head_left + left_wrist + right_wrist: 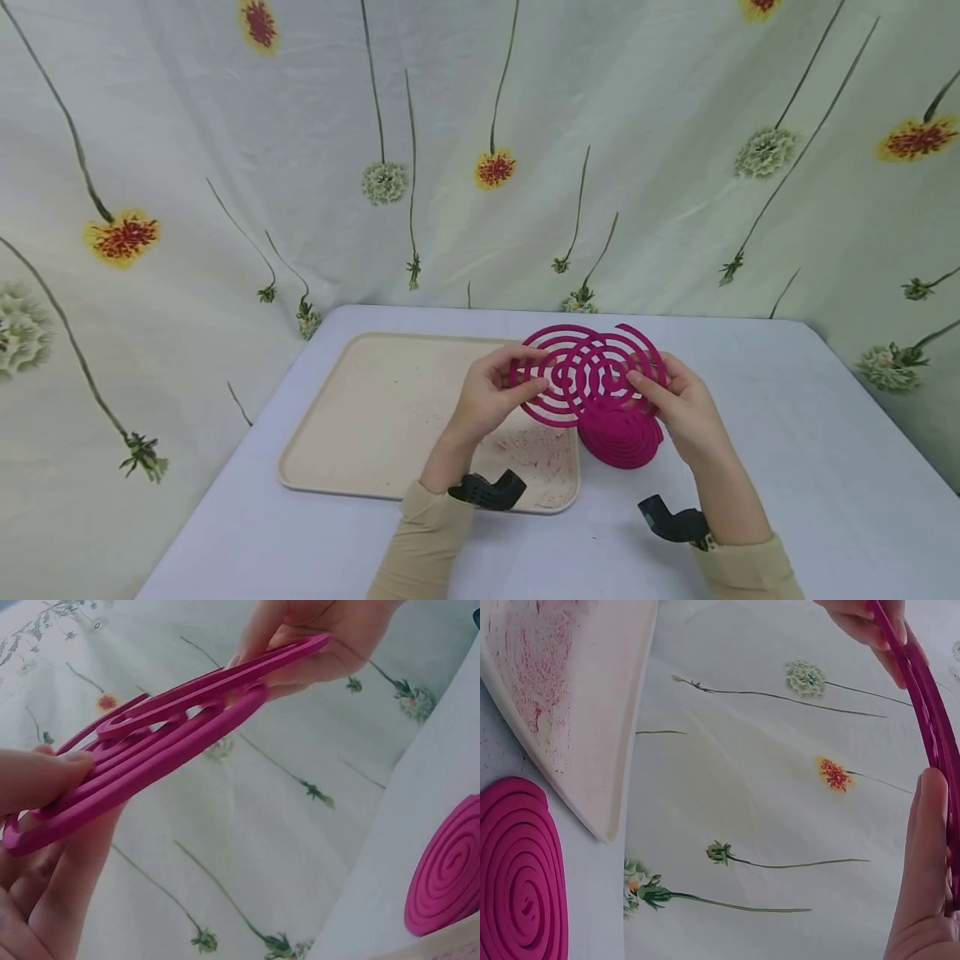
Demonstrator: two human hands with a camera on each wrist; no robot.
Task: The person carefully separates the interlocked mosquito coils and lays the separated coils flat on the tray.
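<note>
In the head view, two magenta mosquito coils overlap side by side in the air, their open spirals crossing in the middle. My left hand (487,396) pinches the outer rings of the left coil (562,380) between thumb and fingers. On the other side, my right hand (686,408) grips the right coil (611,380), thumb on the near face. From the left wrist, the two spirals appear edge-on, partly separated and slanting apart. Below them on the table lies a round magenta stack of tightly wound coils (621,442), its top partly covered by the held pair.
A beige tray (375,417) lies to the left, with magenta crumbs and smears at its right end. Its right edge is close to the coil stack. White cloth covers the table (765,417), and a flowered curtain (645,100) hangs behind.
</note>
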